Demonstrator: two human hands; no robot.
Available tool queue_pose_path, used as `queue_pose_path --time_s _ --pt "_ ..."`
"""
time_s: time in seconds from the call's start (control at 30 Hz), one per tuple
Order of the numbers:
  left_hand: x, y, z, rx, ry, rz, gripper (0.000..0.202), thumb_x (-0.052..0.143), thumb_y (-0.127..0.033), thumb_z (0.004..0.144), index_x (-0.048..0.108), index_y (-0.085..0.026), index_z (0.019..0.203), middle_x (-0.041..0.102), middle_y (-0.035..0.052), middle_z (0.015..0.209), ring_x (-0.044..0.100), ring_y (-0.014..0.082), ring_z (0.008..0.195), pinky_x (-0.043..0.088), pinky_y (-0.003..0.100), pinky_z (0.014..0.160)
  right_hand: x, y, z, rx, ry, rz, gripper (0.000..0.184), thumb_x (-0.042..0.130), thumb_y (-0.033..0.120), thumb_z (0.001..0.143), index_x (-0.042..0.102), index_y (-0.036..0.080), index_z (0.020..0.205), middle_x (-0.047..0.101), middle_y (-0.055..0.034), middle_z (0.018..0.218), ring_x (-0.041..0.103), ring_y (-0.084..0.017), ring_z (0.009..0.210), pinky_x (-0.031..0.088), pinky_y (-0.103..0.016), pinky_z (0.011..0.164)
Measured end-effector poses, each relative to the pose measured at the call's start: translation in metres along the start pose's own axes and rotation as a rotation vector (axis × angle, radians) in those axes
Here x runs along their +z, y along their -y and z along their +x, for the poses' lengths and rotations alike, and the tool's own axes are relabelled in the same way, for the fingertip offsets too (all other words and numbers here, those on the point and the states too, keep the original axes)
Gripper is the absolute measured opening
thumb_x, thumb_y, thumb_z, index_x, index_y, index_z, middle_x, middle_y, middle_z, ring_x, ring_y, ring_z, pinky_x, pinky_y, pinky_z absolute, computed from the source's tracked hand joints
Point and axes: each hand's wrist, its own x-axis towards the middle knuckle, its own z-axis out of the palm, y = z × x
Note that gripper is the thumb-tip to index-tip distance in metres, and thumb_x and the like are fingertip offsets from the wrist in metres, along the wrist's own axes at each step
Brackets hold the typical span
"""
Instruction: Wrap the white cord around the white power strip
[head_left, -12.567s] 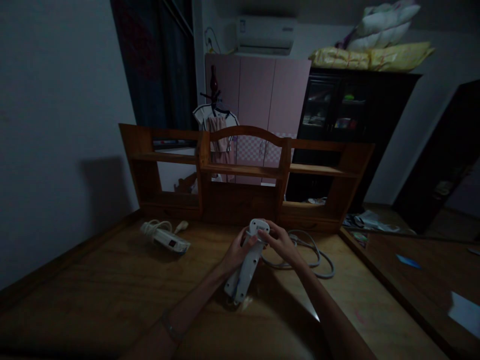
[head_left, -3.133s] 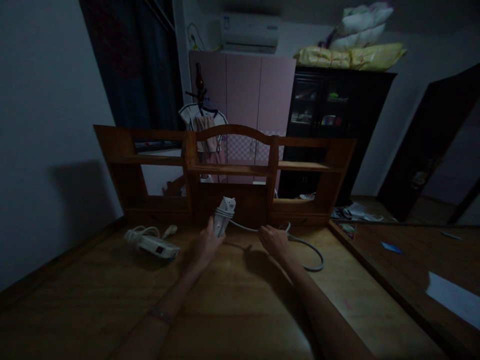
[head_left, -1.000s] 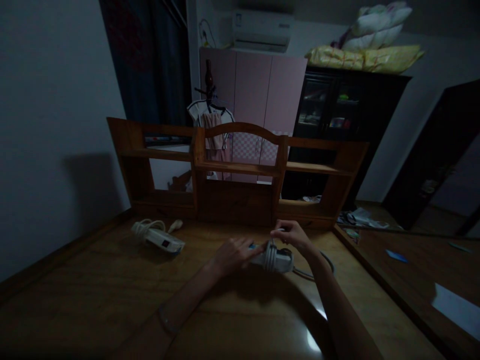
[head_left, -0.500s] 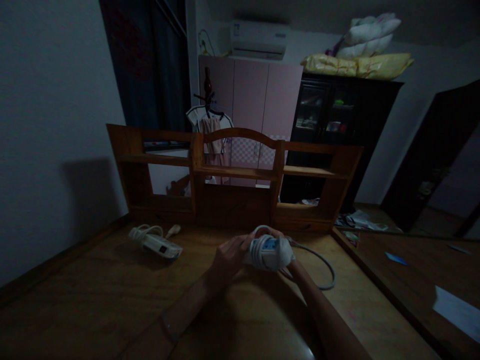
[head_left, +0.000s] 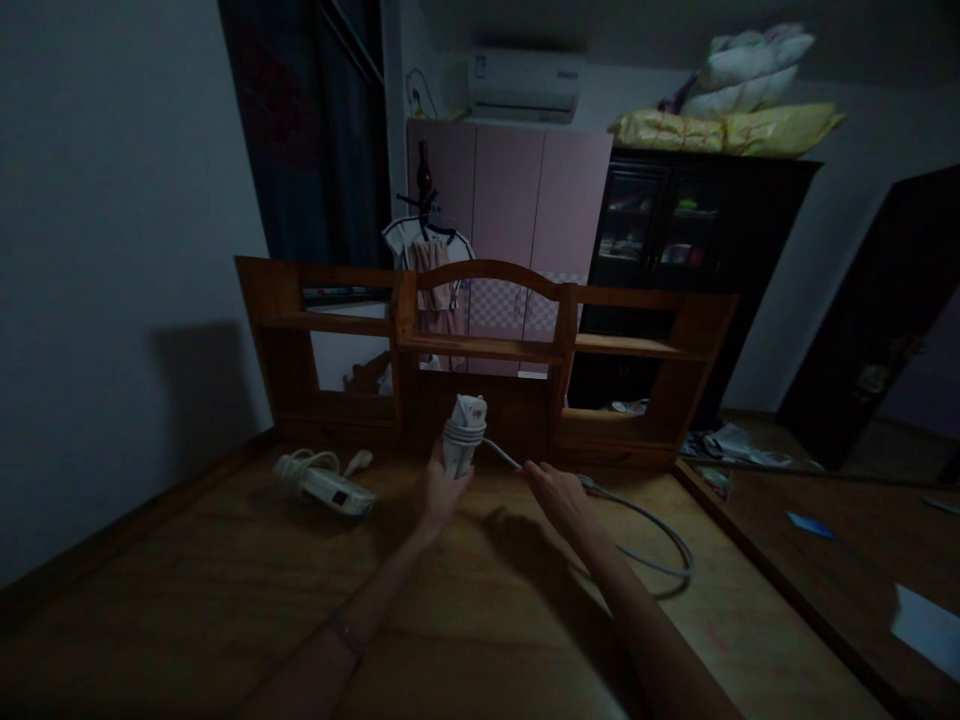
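A white power strip point(head_left: 466, 425) with its cable wound around it stands tilted up in my left hand point(head_left: 441, 492), whose fingers are wrapped round its lower end. From the strip a white cable point(head_left: 501, 454) runs right to my right hand point(head_left: 556, 492), which is closed on it. Beyond that hand the cable's loose loop point(head_left: 679, 545) curves over the wooden desk top point(head_left: 480, 620). To the left lies a second power strip point(head_left: 330, 488), its own cord coiled round one end and its plug point(head_left: 360, 461) beside it.
A wooden shelf unit point(head_left: 480, 348) stands along the desk's far edge. At the right a raised wooden edge point(head_left: 757, 560) borders a lower brown surface with a blue card point(head_left: 810, 525) and white paper point(head_left: 930, 630). A wall point(head_left: 135, 400) rises at the left.
The power strip has swung upright and moved left in my left hand. My right hand has come off the strip and drawn the cable out to the right.
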Motion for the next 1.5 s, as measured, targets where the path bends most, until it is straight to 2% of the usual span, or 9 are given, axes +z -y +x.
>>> queue_pose_path --time_s 0.2,0.37,0.6,0.7,0.83,0.97,1.17,1.33,1.5 --pt "0.010 0.025 0.012 0.016 0.015 -0.127 0.059 0.073 -0.028 0.066 0.050 -0.021 0.120 0.068 0.0056 0.100 0.066 0.0193 0.084 0.049 0.027 0.072 -0.006 0.014 -0.005 -0.110 0.015 -0.077 0.018 0.038 0.031 0.098 0.054 0.023 0.100 0.064 -0.0030 0.083 0.061 -0.014 0.065 0.024 -0.024 0.050" --pt "0.010 0.025 0.009 0.082 0.062 -0.054 0.055 0.067 -0.026 0.071 0.047 -0.020 0.122 0.067 0.0066 0.098 0.066 0.0194 0.082 0.049 0.027 0.069 -0.021 0.022 -0.012 -0.246 -0.034 -0.128 0.022 0.045 0.013 0.092 0.051 0.022 0.111 0.063 -0.0036 0.087 0.059 -0.015 0.068 0.027 -0.026 0.051" --pt "0.000 0.007 -0.011 0.356 0.149 0.333 0.075 0.061 -0.020 0.076 0.027 -0.028 0.142 0.064 0.0095 0.109 0.065 0.0230 0.086 0.047 0.028 0.067 -0.028 0.032 -0.019 -0.398 -0.102 -0.133 0.032 0.047 0.012 0.091 0.045 0.021 0.123 0.060 -0.0040 0.089 0.058 -0.015 0.076 0.033 -0.025 0.054" --pt "0.001 0.006 -0.016 0.447 0.194 0.546 0.082 0.059 -0.015 0.075 0.019 -0.029 0.145 0.061 0.0094 0.114 0.065 0.0211 0.081 0.046 0.028 0.066 -0.027 0.031 -0.018 -0.427 -0.125 -0.124 0.027 0.047 0.012 0.092 0.048 0.020 0.118 0.060 -0.0033 0.089 0.057 -0.015 0.075 0.033 -0.025 0.054" --pt "0.001 0.008 -0.013 0.584 0.245 0.723 0.082 0.050 -0.001 0.072 0.023 -0.030 0.144 0.060 0.0075 0.110 0.062 0.0177 0.080 0.044 0.026 0.066 -0.024 0.027 -0.016 -0.454 -0.171 -0.113 0.014 0.044 0.016 0.095 0.053 0.020 0.104 0.060 -0.0028 0.087 0.056 -0.015 0.074 0.034 -0.026 0.056" --pt "-0.006 0.004 -0.007 0.791 0.287 0.799 0.078 0.046 0.002 0.074 0.029 -0.032 0.142 0.060 0.0050 0.100 0.058 0.0189 0.086 0.043 0.028 0.071 -0.025 0.018 -0.013 -0.418 -0.226 -0.080 0.015 0.046 0.029 0.096 0.055 0.019 0.089 0.059 -0.0018 0.079 0.055 -0.014 0.069 0.033 -0.027 0.060" --pt "-0.005 -0.006 -0.012 1.081 0.367 0.762 0.056 0.050 -0.015 0.086 0.037 -0.035 0.137 0.059 0.0040 0.090 0.052 0.0203 0.088 0.039 0.033 0.079 -0.031 -0.007 -0.011 -0.312 -0.290 0.035 0.035 0.055 0.048 0.087 0.055 0.017 0.071 0.059 -0.0032 0.066 0.053 -0.014 0.062 0.030 -0.028 0.065" --pt "0.006 -0.019 -0.027 1.288 0.411 0.638 0.043 0.050 -0.019 0.089 0.044 -0.030 0.130 0.060 0.0037 0.088 0.054 0.0192 0.088 0.039 0.036 0.085 -0.035 -0.018 -0.012 -0.146 -0.297 0.152 0.040 0.051 0.043 0.089 0.053 0.018 0.058 0.057 -0.0025 0.057 0.048 -0.012 0.055 0.029 -0.029 0.067" --pt "0.004 -0.029 -0.047 1.343 0.353 0.565 0.039 0.040 -0.011 0.092 0.042 -0.018 0.130 0.064 0.0054 0.100 0.056 0.0166 0.102 0.036 0.035 0.096 -0.040 -0.023 -0.009 -0.087 -0.277 0.277 0.047 0.040 0.041 0.094 0.053 0.018 0.054 0.053 -0.0024 0.056 0.048 -0.014 0.061 0.030 -0.029 0.074"
